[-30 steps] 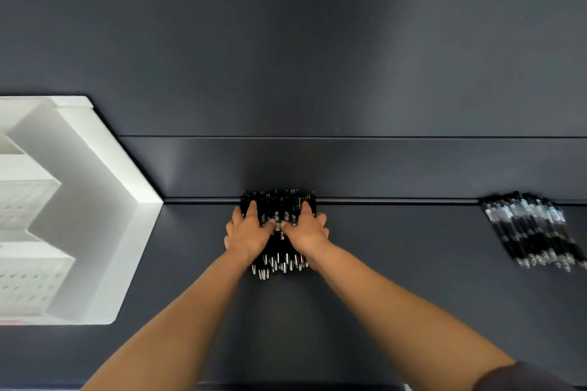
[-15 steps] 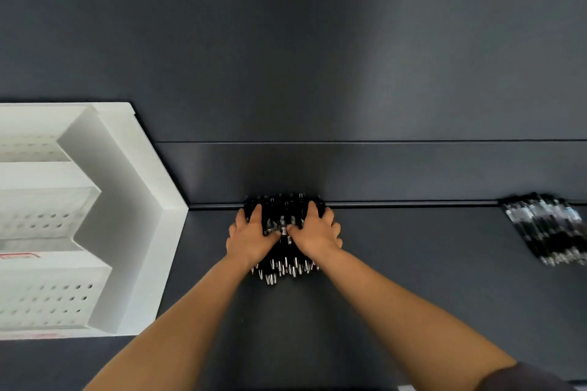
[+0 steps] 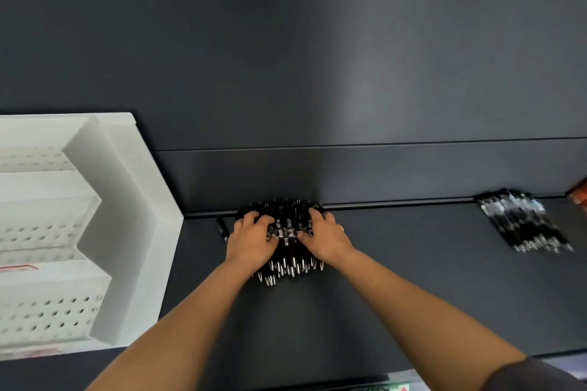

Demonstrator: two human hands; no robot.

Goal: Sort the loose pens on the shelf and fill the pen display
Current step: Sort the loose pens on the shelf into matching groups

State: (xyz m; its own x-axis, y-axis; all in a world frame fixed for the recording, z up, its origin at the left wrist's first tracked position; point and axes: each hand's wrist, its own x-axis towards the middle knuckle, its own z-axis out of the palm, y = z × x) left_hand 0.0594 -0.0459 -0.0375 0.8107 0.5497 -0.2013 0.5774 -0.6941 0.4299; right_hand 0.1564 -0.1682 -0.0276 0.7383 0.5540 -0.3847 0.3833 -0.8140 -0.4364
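Fingers (image 3: pixel 254 218) of left hand (image 3: pixel 251 243) and right hand (image 3: pixel 328 240) clutch slim, glossy black pens (image 3: pixel 287 233).

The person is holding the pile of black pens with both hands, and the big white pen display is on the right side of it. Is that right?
Not quite. The head view shows the white pen display on the left side of the pile of black pens, not the right. The rest is right: the left hand and the right hand both hold the pile.
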